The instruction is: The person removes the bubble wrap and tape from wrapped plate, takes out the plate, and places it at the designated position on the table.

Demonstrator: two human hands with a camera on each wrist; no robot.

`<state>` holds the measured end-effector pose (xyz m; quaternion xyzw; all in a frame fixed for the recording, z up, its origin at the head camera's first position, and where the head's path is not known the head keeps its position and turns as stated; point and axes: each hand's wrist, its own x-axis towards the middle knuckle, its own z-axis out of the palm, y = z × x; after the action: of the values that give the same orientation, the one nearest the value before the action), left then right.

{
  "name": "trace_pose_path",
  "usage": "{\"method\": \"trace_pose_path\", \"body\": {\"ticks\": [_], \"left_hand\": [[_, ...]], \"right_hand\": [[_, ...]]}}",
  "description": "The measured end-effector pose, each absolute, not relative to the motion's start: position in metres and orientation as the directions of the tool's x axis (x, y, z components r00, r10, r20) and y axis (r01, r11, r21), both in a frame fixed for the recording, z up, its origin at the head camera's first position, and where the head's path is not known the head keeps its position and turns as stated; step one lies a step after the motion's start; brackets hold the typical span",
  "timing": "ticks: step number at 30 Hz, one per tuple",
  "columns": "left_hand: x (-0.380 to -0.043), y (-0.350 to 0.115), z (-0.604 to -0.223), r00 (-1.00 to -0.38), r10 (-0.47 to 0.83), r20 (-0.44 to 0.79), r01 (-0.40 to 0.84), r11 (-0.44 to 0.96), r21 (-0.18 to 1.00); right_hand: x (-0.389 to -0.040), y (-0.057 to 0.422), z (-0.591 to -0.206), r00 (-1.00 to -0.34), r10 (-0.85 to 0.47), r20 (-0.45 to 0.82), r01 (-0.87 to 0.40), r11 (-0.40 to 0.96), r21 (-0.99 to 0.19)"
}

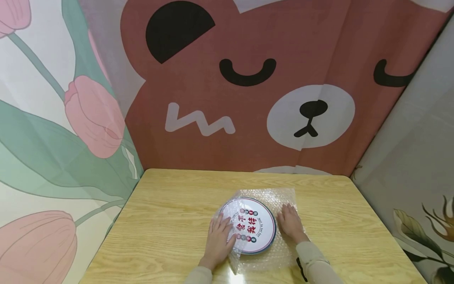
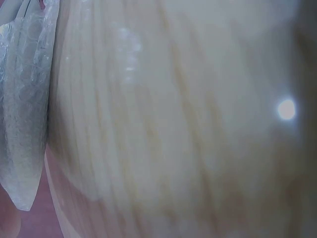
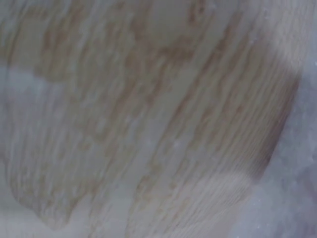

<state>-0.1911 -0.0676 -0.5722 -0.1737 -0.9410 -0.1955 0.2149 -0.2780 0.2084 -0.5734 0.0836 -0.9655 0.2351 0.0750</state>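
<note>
A round white plate (image 1: 261, 225) with a blue rim and red lettering lies face up on a sheet of bubble wrap (image 1: 283, 256). The wrap's left part is folded over the plate's left side. On that fold rests my left hand (image 1: 219, 240), fingers spread and pointing away from me. My right hand (image 1: 291, 224) lies on the wrap just right of the plate, with its fingers extended. In the left wrist view, bubble wrap (image 2: 25, 94) covers the edge at the far left. The right wrist view is blurred, with whitish wrap (image 3: 290, 198) along its right side.
The wooden table (image 1: 166, 221) spreads around the wrap on all sides. Behind it hangs a curtain with a bear print (image 1: 248, 110), and a tulip-patterned cloth (image 1: 46, 138) borders the left. Another printed cloth (image 1: 418, 157) stands along the right edge.
</note>
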Motion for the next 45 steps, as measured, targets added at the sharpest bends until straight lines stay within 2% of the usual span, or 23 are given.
{"method": "trace_pose_path", "body": {"ticks": [18, 39, 45], "left_hand": [[-0.192, -0.068, -0.571, -0.843, 0.246, 0.479, 0.412, 0.867, 0.279], [-0.191, -0.069, -0.572, -0.845, 0.247, 0.474, 0.409, 0.870, 0.276], [-0.190, -0.068, -0.570, -0.847, 0.244, 0.472, 0.407, 0.869, 0.282]], "right_hand": [[-0.279, 0.207, -0.571, -0.924, -0.144, 0.354, -0.282, 0.882, -0.377], [-0.276, 0.203, -0.566, -0.867, -0.126, 0.482, -0.351, 0.840, -0.414], [-0.274, 0.202, -0.563, -0.872, -0.131, 0.471, -0.351, 0.839, -0.417]]}}
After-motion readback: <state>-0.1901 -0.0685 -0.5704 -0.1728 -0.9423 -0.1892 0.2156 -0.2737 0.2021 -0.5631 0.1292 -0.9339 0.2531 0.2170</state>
